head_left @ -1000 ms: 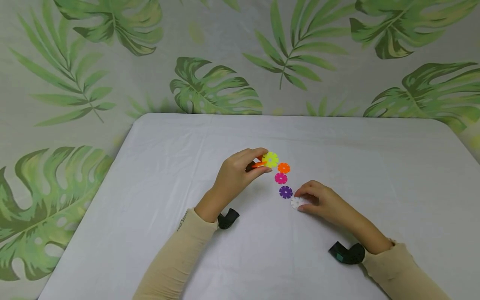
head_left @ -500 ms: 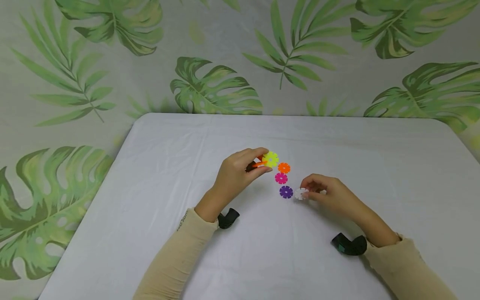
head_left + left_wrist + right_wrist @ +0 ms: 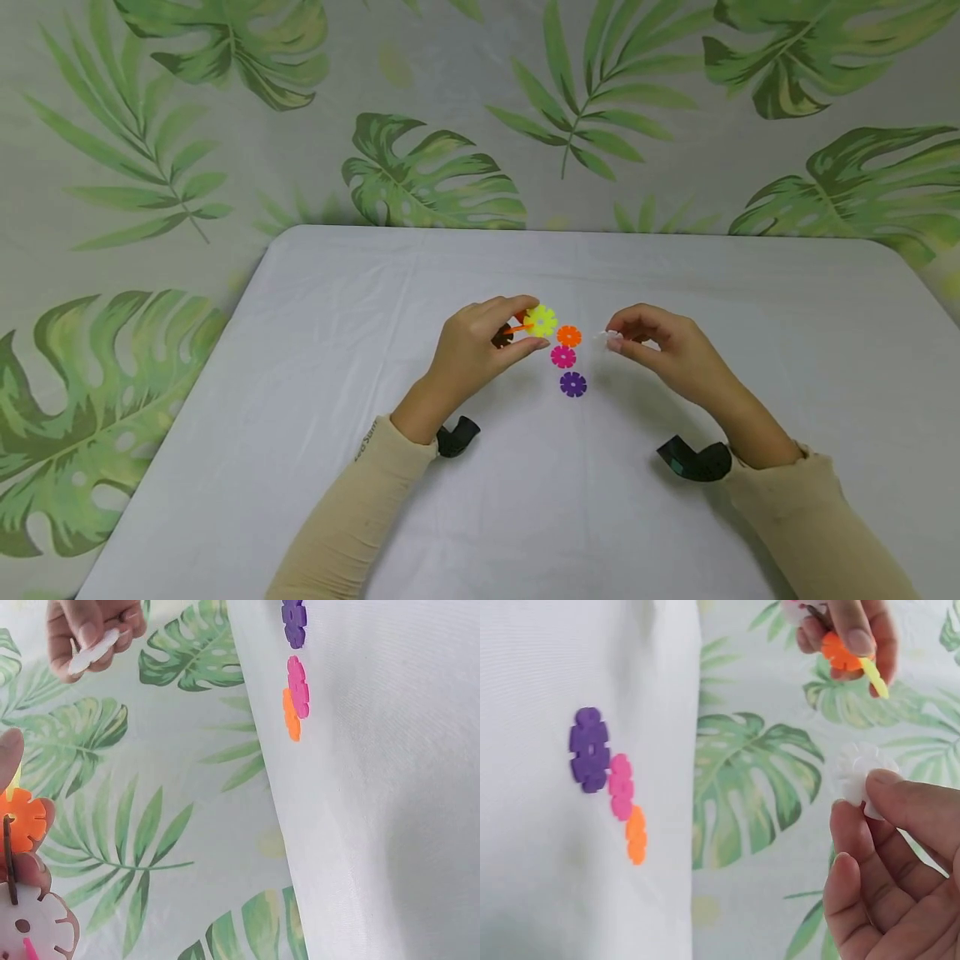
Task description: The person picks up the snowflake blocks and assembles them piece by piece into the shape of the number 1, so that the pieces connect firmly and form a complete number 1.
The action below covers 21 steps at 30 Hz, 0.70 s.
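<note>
My left hand [image 3: 468, 342] holds a joined chain of slotted plastic snowflake discs above the table. A yellow disc [image 3: 541, 321] forms its right end. In the left wrist view an orange disc [image 3: 26, 817], a brown disc [image 3: 10, 862] seen edge-on and a white disc [image 3: 45, 922] follow, with a bit of pink at the frame's bottom. My right hand [image 3: 667, 350] pinches a loose white snowflake disc [image 3: 855, 769] between thumb and fingertips, raised to the right of the chain and apart from it. The left fingers hide part of the chain.
On the white-covered table [image 3: 375, 283] lie a purple disc [image 3: 573, 384], a pink disc [image 3: 563, 357] and an orange disc [image 3: 569, 336], in a short line between the hands. Black wrist cameras, left camera [image 3: 459, 436] and right camera [image 3: 693, 458], jut inward from the sleeves.
My right hand has picked up the white disc from beside the purple one and lifted it away from me, level with the chain. My left hand stays almost still.
</note>
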Tool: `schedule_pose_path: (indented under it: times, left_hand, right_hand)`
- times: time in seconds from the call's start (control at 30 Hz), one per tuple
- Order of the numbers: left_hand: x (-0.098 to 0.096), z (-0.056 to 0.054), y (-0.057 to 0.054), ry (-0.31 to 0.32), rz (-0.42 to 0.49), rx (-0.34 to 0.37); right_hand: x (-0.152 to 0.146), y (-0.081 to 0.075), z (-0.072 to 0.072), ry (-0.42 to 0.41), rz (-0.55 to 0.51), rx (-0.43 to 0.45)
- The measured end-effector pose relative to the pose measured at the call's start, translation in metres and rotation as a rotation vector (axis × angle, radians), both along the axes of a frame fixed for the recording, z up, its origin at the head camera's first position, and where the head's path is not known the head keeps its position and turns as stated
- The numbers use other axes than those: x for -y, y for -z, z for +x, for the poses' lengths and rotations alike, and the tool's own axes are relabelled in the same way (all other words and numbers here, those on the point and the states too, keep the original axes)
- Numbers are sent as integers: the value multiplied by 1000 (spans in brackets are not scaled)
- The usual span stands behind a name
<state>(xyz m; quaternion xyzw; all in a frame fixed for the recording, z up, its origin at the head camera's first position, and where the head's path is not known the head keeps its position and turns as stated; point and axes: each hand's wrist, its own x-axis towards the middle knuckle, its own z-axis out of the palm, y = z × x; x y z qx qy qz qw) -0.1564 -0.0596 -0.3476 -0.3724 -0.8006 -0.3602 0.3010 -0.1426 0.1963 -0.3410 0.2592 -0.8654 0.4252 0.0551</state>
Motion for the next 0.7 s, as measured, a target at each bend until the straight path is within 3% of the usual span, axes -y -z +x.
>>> schedule_pose_path:
  times: [0.47, 0.7]
  left_hand:
    - [-1, 1, 0, 10, -50, 7]
    - [-2, 1, 0, 11, -60, 15]
  right_hand:
    - [14, -12, -7, 3, -88, -95]
    - [24, -16, -9, -24, -177, -80]
